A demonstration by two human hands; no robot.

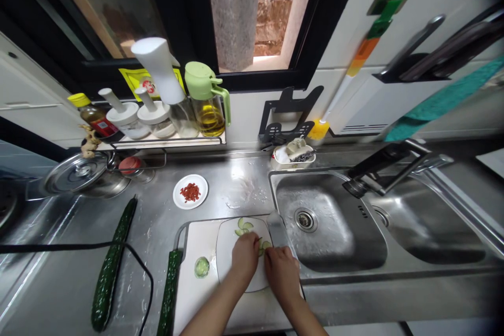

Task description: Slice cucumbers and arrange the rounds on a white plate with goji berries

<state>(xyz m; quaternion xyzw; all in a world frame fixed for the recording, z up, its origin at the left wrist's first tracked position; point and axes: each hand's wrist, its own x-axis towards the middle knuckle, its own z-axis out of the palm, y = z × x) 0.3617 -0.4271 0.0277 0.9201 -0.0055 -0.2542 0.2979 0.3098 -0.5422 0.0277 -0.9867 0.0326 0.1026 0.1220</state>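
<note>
Both hands meet over a white plate (225, 247) that lies on a white cutting board (193, 239). My left hand (245, 256) is closed in a pinch at thin cucumber slices (266, 245) on the plate's right side. From the right, the bent fingers of my right hand (282, 272) close on the edge of the same slices; the fingertips are partly hidden. More fanned cucumber slices (244, 226) lie at the plate's far edge. On the board's left is a small heap of cucumber slices (202, 268). A knife blade (276, 224) shows beside the plate, right of it.
Two whole cucumbers (112, 268) (170, 289) lie to the left, with a black cable (137, 260) across one. A small dish of red berries (177, 200) stands behind the board. The sink (323, 220) is on the right. A seasoning rack (181, 142) stands along the window.
</note>
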